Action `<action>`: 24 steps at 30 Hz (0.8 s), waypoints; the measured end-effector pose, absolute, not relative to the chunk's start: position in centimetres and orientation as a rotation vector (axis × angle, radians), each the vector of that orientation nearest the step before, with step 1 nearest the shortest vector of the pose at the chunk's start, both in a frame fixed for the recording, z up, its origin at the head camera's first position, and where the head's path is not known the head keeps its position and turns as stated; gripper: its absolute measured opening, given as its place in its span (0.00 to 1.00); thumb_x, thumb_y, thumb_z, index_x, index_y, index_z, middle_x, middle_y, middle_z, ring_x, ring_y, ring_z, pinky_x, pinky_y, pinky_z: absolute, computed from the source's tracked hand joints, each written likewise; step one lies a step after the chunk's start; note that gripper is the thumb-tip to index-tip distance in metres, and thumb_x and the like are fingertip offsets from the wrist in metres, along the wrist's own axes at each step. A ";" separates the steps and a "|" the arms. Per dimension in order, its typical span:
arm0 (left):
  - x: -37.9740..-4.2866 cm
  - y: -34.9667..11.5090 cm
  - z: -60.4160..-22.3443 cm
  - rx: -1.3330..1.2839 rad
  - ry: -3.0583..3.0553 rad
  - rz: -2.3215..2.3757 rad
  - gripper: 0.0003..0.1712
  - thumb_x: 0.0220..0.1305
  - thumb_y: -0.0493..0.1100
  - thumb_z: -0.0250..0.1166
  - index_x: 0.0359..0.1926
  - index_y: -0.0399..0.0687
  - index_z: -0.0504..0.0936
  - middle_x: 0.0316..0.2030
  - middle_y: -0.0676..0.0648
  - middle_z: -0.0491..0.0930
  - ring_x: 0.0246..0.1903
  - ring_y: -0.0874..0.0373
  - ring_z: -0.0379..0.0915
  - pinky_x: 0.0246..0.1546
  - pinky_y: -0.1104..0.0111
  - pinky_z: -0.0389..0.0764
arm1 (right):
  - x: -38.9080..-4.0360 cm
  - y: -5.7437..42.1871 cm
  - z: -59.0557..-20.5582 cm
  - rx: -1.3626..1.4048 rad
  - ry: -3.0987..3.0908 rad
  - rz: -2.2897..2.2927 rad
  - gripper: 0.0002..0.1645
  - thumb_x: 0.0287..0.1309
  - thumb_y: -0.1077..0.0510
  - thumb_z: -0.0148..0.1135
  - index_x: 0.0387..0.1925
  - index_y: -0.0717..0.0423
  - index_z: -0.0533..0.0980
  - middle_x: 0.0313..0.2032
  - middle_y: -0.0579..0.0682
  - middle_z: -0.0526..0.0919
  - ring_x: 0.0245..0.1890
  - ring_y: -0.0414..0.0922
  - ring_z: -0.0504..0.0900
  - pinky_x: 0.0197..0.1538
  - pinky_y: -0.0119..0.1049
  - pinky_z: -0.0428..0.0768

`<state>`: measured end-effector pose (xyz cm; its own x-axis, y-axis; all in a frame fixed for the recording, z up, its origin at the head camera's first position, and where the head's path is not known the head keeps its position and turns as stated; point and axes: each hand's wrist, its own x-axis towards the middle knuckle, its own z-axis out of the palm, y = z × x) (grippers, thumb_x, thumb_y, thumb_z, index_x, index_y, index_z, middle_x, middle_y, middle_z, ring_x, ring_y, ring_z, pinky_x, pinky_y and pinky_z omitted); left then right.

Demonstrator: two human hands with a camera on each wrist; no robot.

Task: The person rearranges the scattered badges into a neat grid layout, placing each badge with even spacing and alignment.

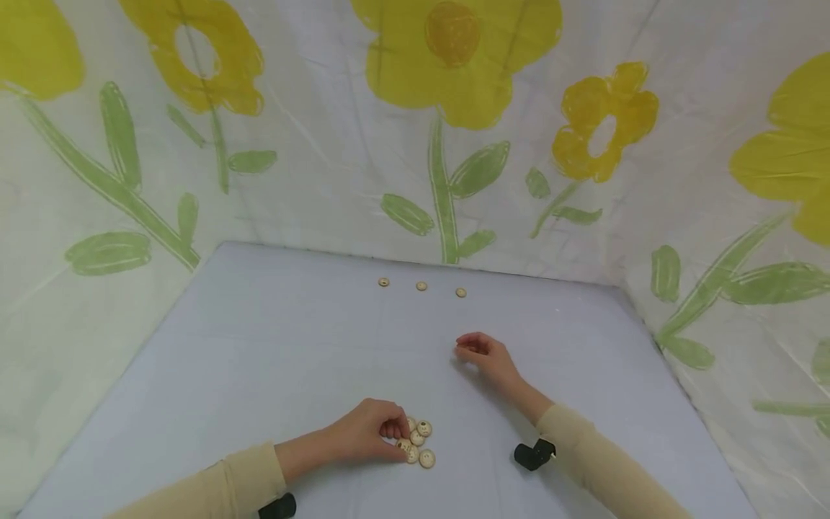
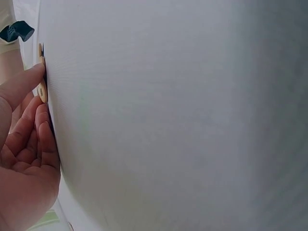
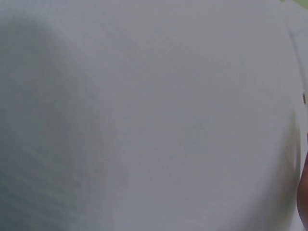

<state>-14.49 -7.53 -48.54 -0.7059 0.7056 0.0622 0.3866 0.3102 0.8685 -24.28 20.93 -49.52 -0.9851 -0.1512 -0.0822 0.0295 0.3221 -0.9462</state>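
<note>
White hanging fabric painted with yellow flowers and green stems [image 1: 311, 144] is rising behind a bench covered in pale bluish-white cloth [image 1: 279, 339]. Low against that cloth, the left grip [image 1: 363, 435] is pinching a small, round, pale wooden disc [image 2: 43, 94] between thumb and fingertips. Just to the right of this grip, a loose cluster of similar wooden discs [image 1: 418, 438] is lying, some of them touching. Ahead and to the right, well apart from the cluster, the right grip [image 1: 491, 360] is curving its fingertips close to the thumb; whether it is holding anything, I cannot tell. Beyond both grips, three spaced wooden discs [image 1: 421, 286] are forming a row. Being thin and wooden, the pinched disc is probably weighing very little and behaving as stiff, hardly fragile; its smooth-looking face may be letting flat fingertips slide. Its rim is offering the surest hold, thumb opposite fingertips, though neighbours crowding beside the grip are leaving little finger room and could be getting nudged.
</note>
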 end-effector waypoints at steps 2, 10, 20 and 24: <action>-14.5 -7.5 -48.6 0.984 2.253 1.350 0.12 0.50 0.42 0.77 0.32 0.47 0.82 0.27 0.57 0.75 0.29 0.68 0.70 0.33 0.74 0.75 | -23.8 20.9 -49.6 -0.152 2.400 -1.755 0.17 0.57 0.58 0.69 0.47 0.62 0.78 0.40 0.50 0.84 0.39 0.41 0.81 0.42 0.31 0.79; -14.4 -7.4 -48.6 0.991 2.255 1.346 0.12 0.49 0.41 0.77 0.32 0.47 0.82 0.26 0.56 0.76 0.28 0.67 0.70 0.32 0.75 0.74 | -22.1 20.3 -49.5 -0.278 2.337 -1.737 0.17 0.59 0.63 0.66 0.48 0.68 0.77 0.40 0.52 0.84 0.38 0.37 0.81 0.42 0.28 0.77; -14.6 -7.4 -48.7 0.987 2.270 1.344 0.12 0.49 0.41 0.77 0.32 0.47 0.82 0.26 0.56 0.76 0.28 0.67 0.70 0.32 0.75 0.75 | -20.1 19.5 -49.3 -0.310 2.286 -1.688 0.15 0.59 0.62 0.67 0.46 0.65 0.78 0.40 0.51 0.83 0.37 0.40 0.80 0.39 0.29 0.77; -14.6 -7.3 -48.7 0.983 2.276 1.340 0.12 0.49 0.41 0.77 0.33 0.46 0.82 0.26 0.56 0.76 0.28 0.67 0.70 0.32 0.74 0.75 | -19.3 19.3 -49.1 -0.317 2.272 -1.667 0.17 0.58 0.58 0.68 0.47 0.62 0.78 0.41 0.51 0.83 0.38 0.41 0.80 0.39 0.29 0.77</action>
